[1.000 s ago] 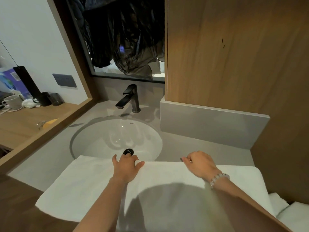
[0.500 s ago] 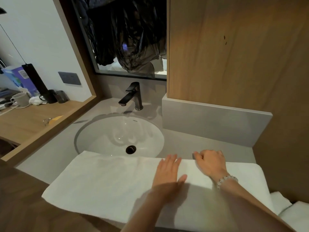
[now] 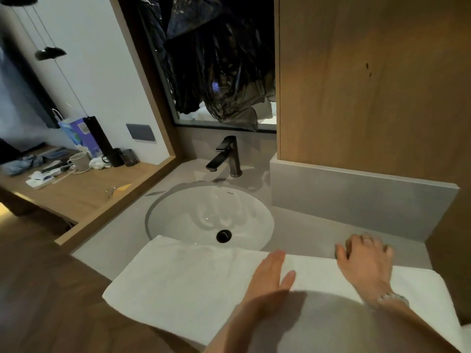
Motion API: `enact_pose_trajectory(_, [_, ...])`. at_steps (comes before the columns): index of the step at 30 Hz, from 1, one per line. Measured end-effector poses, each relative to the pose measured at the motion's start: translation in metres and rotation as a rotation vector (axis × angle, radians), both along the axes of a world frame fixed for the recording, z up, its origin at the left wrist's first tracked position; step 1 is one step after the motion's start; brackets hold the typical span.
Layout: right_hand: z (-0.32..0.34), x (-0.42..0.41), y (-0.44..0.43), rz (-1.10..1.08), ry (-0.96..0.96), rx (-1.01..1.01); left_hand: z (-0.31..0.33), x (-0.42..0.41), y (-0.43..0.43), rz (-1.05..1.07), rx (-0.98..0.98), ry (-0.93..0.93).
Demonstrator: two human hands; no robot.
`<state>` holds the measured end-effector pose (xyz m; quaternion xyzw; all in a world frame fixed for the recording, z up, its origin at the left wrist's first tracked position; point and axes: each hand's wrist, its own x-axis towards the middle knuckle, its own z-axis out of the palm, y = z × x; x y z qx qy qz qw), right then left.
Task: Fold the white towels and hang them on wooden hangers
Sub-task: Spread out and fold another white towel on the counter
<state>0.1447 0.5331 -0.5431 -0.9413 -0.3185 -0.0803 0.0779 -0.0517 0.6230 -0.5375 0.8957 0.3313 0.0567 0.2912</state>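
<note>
Grey vanity counter (image 3: pixel 305 233) with round white basin (image 3: pixel 191 212), black drain (image 3: pixel 224 235) at its near side and a black faucet (image 3: pixel 226 156) at the far rim. Wooden wall panel (image 3: pixel 369 85) rises on the right, and crumpled black plastic (image 3: pixel 216 72) hangs behind the faucet. White towel (image 3: pixel 183 281) lies flat across the near edge of the counter, its far left edge overlapping the near rim of the basin. Left hand (image 3: pixel 267 278) lies flat on the towel near its middle, palm down, fingers straight and together, thumb out to the right. Right hand (image 3: pixel 364 261) sits at the towel's far edge on the right, fingers bent and spread over that edge with tips toward the counter; cannot tell if they pinch the cloth. Beaded bracelet (image 3: pixel 393 298) on the right wrist. Wooden shelf (image 3: pixel 76 192) at far left carries a white mug (image 3: pixel 80 160) and small clutter.
</note>
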Motion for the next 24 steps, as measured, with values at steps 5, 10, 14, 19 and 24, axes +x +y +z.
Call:
enact_pose_trajectory(5, [-0.012, -0.078, 0.040, 0.294, 0.052, 0.291, 0.018, -0.050, 0.075, 0.696, 0.178, -0.262])
enact_pose_trajectory(10, [-0.031, -0.104, 0.052, 0.239, 0.077, 0.154, 0.017, -0.151, 0.149, 1.193, 0.186, 0.088])
enact_pose_trajectory(14, [-0.026, -0.111, 0.054, -0.008, 0.119, 0.054, 0.003, -0.192, 0.175, 1.147, 0.137, 0.332])
enact_pose_trajectory(19, [-0.004, -0.181, 0.073, -0.057, 0.162, 0.006, 0.014, -0.208, 0.200, 0.866, -0.068, 0.321])
enact_pose_trajectory(24, [-0.009, -0.271, 0.118, 0.247, 0.299, -0.053, 0.031, -0.206, 0.217, 0.624, -0.297, 0.104])
